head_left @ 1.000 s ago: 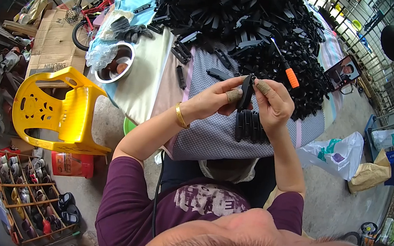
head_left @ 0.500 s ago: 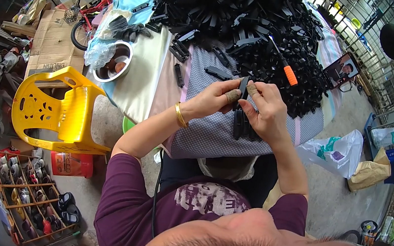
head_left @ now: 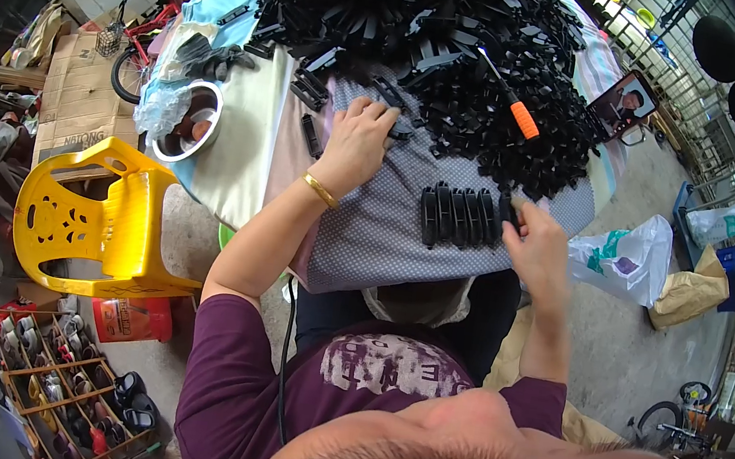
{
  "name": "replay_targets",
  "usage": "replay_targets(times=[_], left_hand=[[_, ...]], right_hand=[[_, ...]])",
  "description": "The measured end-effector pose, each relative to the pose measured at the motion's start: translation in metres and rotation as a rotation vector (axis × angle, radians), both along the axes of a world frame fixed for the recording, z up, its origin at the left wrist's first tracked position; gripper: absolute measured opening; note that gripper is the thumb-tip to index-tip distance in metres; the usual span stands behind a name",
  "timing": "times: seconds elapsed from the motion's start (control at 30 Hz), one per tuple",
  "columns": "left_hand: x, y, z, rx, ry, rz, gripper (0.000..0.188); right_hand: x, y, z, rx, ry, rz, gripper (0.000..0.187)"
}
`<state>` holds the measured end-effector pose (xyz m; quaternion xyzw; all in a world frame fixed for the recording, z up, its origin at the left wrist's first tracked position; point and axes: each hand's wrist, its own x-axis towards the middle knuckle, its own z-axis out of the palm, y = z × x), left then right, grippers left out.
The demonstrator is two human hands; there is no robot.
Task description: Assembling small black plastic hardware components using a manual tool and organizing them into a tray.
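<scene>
On the dotted grey cloth, a row of several long black plastic parts (head_left: pixel 460 216) stands side by side in front of me. At the row's right end, my right hand (head_left: pixel 539 252) pinches another black plastic part (head_left: pixel 508 209) between thumb and fingers. Farther up and to the left, my left hand (head_left: pixel 357 143) has its bent fingers closed over a black plastic part (head_left: pixel 402 130), whose right end shows beside the fingertips. Another loose part (head_left: pixel 387 93) lies just beyond that hand, and one more lies left of its wrist (head_left: pixel 311 136).
A big heap of black plastic parts (head_left: pixel 368 16) covers the table's far side. An orange-handled screwdriver (head_left: pixel 524 120) lies on the smaller pieces. A phone (head_left: pixel 623 105) stands at right. A white bowl (head_left: pixel 211 125) sits at left, near a yellow chair (head_left: pixel 76 219).
My hands have parted. The right one now holds a part at the row's right end; the left has moved up and left to a loose part. The view has shifted slightly.
</scene>
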<state>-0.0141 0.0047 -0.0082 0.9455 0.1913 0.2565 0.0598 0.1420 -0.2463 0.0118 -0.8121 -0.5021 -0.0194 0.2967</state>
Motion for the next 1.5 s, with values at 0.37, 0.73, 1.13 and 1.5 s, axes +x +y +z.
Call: replay_targets(times=[0.37, 0.73, 1.13, 1.5], left_hand=[[0.003, -0.004, 0.009, -0.481, -0.075, -0.073, 0.028], [-0.001, -0.007, 0.013, -1.824, -0.248, -0.476, 0.041], [0.001, -0.018, 0.004, -1.917, -0.321, -0.695, 0.040], [0.000, -0.025, 0.004, -1.796, -0.391, -0.678, 0.037]], right_hand=[[0.019, 0.016, -0.006, 0.146, -0.020, 0.043, 0.016], [0.038, 0.041, -0.005, -0.002, 0.004, -0.057, 0.010], [-0.029, 0.091, 0.029, 0.534, 0.070, 0.239, 0.012], [-0.036, 0.100, 0.022, 0.519, -0.252, 0.189, 0.011]])
